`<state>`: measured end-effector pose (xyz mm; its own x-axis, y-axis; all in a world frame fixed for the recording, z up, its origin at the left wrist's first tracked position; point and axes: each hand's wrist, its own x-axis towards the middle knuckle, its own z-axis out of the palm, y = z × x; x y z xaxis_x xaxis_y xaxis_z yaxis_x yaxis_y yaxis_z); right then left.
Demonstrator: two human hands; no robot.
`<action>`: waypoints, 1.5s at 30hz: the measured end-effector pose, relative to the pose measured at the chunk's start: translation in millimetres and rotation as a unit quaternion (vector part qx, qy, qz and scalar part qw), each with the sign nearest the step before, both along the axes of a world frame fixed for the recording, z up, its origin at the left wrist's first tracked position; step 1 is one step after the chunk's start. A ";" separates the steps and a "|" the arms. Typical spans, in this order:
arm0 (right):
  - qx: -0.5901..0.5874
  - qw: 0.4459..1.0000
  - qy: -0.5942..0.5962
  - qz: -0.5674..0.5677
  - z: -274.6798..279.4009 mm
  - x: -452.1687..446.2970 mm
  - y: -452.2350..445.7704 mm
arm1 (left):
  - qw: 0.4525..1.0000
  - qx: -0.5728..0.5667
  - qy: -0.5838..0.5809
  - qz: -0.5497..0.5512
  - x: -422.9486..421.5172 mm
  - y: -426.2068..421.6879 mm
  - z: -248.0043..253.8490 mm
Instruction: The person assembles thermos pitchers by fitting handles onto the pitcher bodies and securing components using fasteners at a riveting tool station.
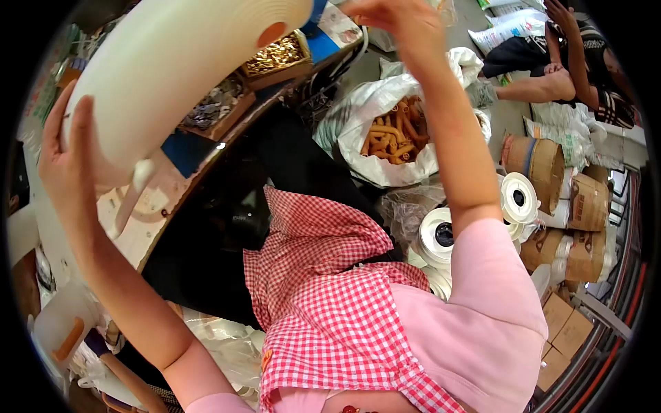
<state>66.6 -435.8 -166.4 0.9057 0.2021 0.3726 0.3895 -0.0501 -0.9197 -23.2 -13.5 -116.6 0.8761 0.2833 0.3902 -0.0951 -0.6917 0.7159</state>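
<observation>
"Well, what's in your head view?"
"My left hand point(67, 165) grasps the large white shell point(162, 76) by its lower end, over the bench point(48, 206)."
"And the right?"
"Blurred; I can't tell whether my right hand point(416, 31) grips anything. Orange handles point(394, 134) fill a sack point(375, 172) nearby."

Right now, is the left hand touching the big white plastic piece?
Touching. The head view shows the left hand with its fingers against the white plastic piece's end.
</observation>
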 end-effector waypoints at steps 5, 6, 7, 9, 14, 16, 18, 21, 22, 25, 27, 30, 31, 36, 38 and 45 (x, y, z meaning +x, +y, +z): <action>-0.283 0.879 0.382 -0.033 -86.4 -66.9 -162.3 | 0.997 0.071 0.037 -0.008 1.9 13.2 -0.6; -0.337 0.822 0.457 -0.040 -128.3 -79.9 -178.7 | 0.998 0.047 0.042 -0.020 2.3 18.5 -3.5; -0.448 0.778 0.438 -0.044 -189.5 -92.8 -200.9 | 0.998 0.023 0.048 -0.028 1.4 20.5 -3.3; -0.524 0.780 0.340 -0.036 -313.6 -116.3 -246.0 | 0.997 0.016 0.059 -0.036 -1.2 12.0 1.5; -0.028 0.734 0.560 -0.385 -362.4 -101.6 -185.1 | 0.994 0.085 0.073 -0.005 -4.7 15.2 8.3; -0.020 0.759 0.499 -0.418 -394.7 -81.1 -177.6 | 0.991 0.105 0.085 -0.011 -6.8 19.7 8.3; -0.055 0.779 0.471 -0.410 -458.1 -53.9 -186.0 | 0.994 0.081 0.080 -0.007 -11.1 21.8 11.8; -0.016 0.703 0.574 -0.420 -529.7 -35.5 -206.5 | 0.995 0.015 0.096 0.003 -11.1 4.6 13.6; 0.011 0.646 0.622 -0.442 -544.5 -34.9 -206.8 | 0.992 0.067 0.109 0.020 -11.7 -4.0 18.5; -0.051 0.680 0.527 -0.507 -513.6 -50.8 -185.6 | 0.993 0.079 0.091 0.011 -14.2 2.0 16.2; -0.100 0.738 0.422 -0.517 -510.6 -51.4 -185.6 | 0.994 0.075 0.085 0.005 -11.9 2.6 16.2; -0.303 0.794 0.280 -0.445 -466.1 -55.8 -165.7 | 0.991 0.090 0.095 0.020 -16.9 -0.1 14.9; -0.351 0.792 0.240 -0.437 -435.1 -65.0 -153.8 | 0.993 0.065 0.096 0.026 -16.5 -0.7 14.5; -0.379 0.804 0.067 -0.454 -297.7 -117.6 -142.6 | 0.995 0.028 0.091 -0.002 -11.9 0.9 14.9; -0.376 0.795 0.001 -0.476 -266.2 -135.5 -156.7 | 0.995 0.031 0.093 0.004 -12.2 4.0 14.4; -0.274 0.842 -0.072 -0.459 -167.7 -142.9 -155.5 | 0.998 -0.013 0.057 -0.014 -2.0 20.9 -1.2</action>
